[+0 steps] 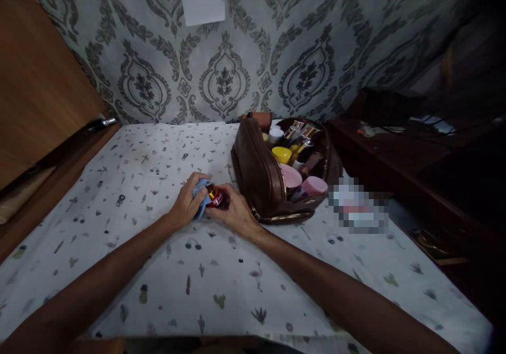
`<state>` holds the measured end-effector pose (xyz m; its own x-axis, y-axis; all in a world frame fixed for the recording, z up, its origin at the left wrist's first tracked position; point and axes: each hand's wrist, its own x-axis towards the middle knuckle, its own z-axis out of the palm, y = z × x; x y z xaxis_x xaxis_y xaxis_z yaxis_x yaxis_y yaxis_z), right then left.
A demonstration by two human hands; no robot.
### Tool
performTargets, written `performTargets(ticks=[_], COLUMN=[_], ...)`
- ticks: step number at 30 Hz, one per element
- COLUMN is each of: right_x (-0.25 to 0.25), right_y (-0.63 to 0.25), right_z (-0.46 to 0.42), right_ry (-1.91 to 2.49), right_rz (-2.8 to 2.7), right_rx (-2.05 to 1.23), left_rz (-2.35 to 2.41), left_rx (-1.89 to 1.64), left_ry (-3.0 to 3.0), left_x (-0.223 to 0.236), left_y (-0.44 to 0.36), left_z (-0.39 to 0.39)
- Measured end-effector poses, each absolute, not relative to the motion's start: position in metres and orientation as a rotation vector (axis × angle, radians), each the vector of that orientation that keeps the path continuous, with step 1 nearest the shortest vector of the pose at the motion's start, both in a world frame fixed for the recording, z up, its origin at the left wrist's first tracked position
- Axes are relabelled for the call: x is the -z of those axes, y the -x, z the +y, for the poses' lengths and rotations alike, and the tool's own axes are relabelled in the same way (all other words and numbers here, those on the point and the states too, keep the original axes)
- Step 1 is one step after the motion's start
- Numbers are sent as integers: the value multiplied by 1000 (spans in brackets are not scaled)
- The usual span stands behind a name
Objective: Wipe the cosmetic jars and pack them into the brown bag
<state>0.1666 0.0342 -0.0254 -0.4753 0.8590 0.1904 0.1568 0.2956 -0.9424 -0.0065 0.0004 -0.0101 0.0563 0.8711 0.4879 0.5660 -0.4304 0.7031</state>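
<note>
Between my two hands is a small dark red bottle (216,198) with a gold band and pale lettering. My left hand (188,198) is closed around a light blue cloth (201,192), which presses against the bottle's left side. The fingers of my right hand (236,212) grip the bottle from the right. Just beyond my right hand stands an open brown toiletry bag (256,167). Inside it are a yellow lid (282,155), pink caps (315,185), a white-capped jar (275,134) and several cosmetic containers.
A white patterned cloth (158,269) covers the table. A blurred-out item (358,206) lies right of the bag. Dark wooden furniture (391,185) borders the right side, a brown wooden panel (43,75) the left. Patterned wallpaper (225,75) with a white paper (203,3) rises behind.
</note>
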Motion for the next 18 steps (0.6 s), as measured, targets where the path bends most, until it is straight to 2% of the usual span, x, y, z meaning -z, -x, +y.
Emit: performTargets(ticks=[7,14,18], right_x=[17,25,27], right_y=[-173,-170,-171], right_z=[33,32,29], right_ry=[793,868,872], right_rz=[-1945,-1935,-1989], right_rx=[-1200,-1138,-977], left_rz=[1249,1449,1534], left_rx=[-1292,-1186,-1164], left_ry=[-2386,-2215,-2080], left_x=[9,4,-1], left_y=[7,3,-2], left_z=[-4,-6,-7])
